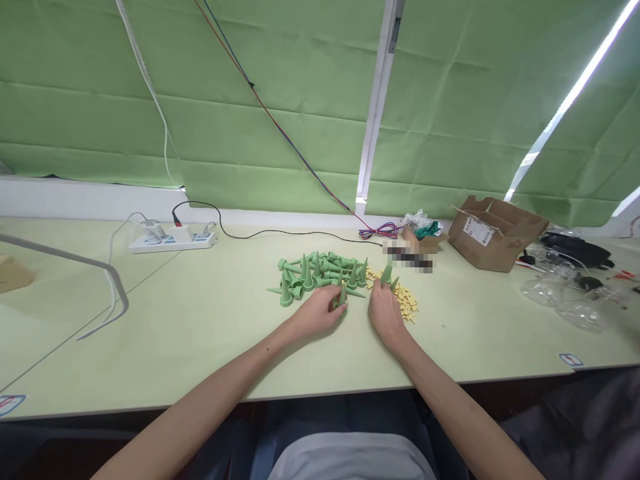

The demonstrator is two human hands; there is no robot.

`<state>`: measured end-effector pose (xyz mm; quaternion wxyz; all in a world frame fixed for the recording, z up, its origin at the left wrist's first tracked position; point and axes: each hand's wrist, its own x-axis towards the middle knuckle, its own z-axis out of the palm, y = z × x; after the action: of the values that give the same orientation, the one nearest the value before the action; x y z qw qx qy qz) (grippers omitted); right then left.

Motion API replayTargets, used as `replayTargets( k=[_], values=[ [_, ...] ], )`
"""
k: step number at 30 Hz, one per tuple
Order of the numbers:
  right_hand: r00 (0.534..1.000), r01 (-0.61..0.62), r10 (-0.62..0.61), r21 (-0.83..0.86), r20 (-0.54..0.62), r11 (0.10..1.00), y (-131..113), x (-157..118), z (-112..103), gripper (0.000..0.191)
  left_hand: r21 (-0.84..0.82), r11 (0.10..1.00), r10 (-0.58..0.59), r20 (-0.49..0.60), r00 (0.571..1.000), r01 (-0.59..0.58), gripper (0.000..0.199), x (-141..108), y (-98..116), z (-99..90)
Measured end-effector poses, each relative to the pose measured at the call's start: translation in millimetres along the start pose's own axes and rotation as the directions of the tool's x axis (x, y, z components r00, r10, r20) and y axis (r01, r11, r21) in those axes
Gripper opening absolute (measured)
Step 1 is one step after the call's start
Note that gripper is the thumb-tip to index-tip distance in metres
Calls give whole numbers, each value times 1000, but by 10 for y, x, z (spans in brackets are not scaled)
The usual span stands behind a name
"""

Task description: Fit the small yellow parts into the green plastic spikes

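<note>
A pile of green plastic cone-shaped spikes point(325, 268) lies at the middle of the table, some standing on their round bases and others on their sides. My left hand point(316, 312) is at the pile's near right edge, thumb and fingers curled around a green spike point(343, 296) that points up. To the right, my right hand point(385, 310) is closed, its fingertips hidden behind the knuckles. Green spike tips point(387, 273) stick up just beyond it, apparently from its grip. Small yellow pieces point(407, 304) are scattered beside and behind that hand.
A white power strip point(173, 241) with plugs and cables sits at the back left. Toward the back right stand an open cardboard box point(493, 233) and a smaller box point(425, 241). Clear plastic packaging point(580, 310) lies at the far right. A grey bent bar point(117, 283) crosses the left side.
</note>
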<state>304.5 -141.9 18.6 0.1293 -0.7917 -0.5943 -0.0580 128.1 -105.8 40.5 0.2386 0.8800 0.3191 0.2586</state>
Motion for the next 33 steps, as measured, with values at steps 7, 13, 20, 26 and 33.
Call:
replayTargets(
  k=[7, 13, 20, 26, 33],
  values=[
    [1000, 10, -12, 64, 29, 998, 41, 14, -13, 39, -1, 1000, 0, -1, 1000, 0, 12, 4, 0, -1],
    [998, 58, -54, 211, -26, 976, 109, 22, 28, 23, 9, 1000, 17, 3, 1000, -17, 12, 3, -5, 4],
    [979, 202, -165, 417, -123, 886, 110, 57, 37, 8, -63, 997, -43, -11, 999, 42, 12, 0, -30, 13],
    [911, 412, -338, 548, -237, 728, 65, 24, 19, 11, -168, 984, -64, -59, 996, 53, 12, 32, -96, 25],
    [853, 509, -435, 646, -288, 569, 44, 21, 61, 16, -221, 972, -106, -92, 990, 84, 14, 48, -114, 33]
  ],
)
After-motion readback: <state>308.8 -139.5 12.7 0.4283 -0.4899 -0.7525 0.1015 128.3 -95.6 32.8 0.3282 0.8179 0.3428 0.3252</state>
